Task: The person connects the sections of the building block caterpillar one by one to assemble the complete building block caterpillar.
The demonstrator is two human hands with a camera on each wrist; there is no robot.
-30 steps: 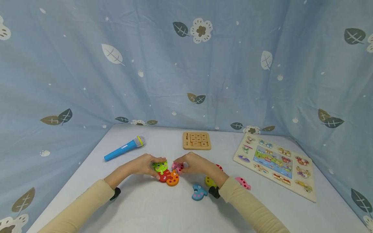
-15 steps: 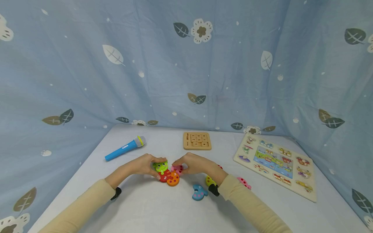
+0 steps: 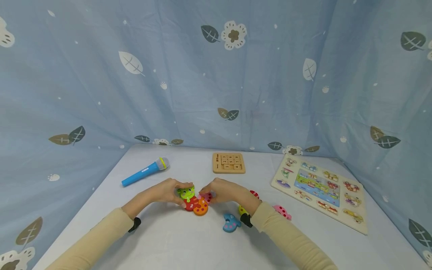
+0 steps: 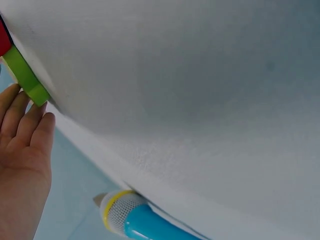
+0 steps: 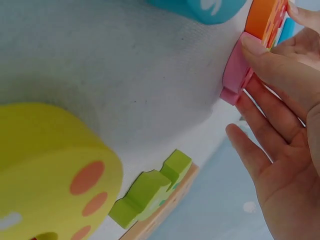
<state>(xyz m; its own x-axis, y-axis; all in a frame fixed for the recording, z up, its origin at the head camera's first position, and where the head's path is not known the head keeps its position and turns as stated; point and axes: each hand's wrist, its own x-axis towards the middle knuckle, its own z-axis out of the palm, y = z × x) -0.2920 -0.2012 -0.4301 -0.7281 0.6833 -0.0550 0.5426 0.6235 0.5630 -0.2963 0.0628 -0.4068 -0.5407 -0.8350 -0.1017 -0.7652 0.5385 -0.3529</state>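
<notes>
In the head view my left hand [image 3: 168, 190] grips a green caterpillar-head puzzle piece [image 3: 187, 192] and the red piece numbered 2 [image 3: 190, 204], thumb at the red side and fingers over the top. The orange piece numbered 3 [image 3: 201, 207] adjoins the red one. My right hand [image 3: 219, 190] pinches a pink dotted piece [image 5: 237, 67], which meets the orange piece along its upper right. In the left wrist view, fingertips lie along the green edge [image 4: 26, 77]. The right wrist view has the thumb on the pink piece's side.
A blue piece numbered 6 [image 3: 231, 223] lies nearer me, with yellow [image 5: 55, 170] and green [image 5: 147, 195] pieces near my right forearm. Another pink piece [image 3: 282, 212] is farther right. Behind are a blue microphone [image 3: 145, 171], a wooden number board [image 3: 228, 171] and a picture puzzle board [image 3: 351, 221].
My right hand has shifted slightly nearer me with the pink piece, bringing it closer against the orange one. The left hand keeps its place on the green and red pieces.
</notes>
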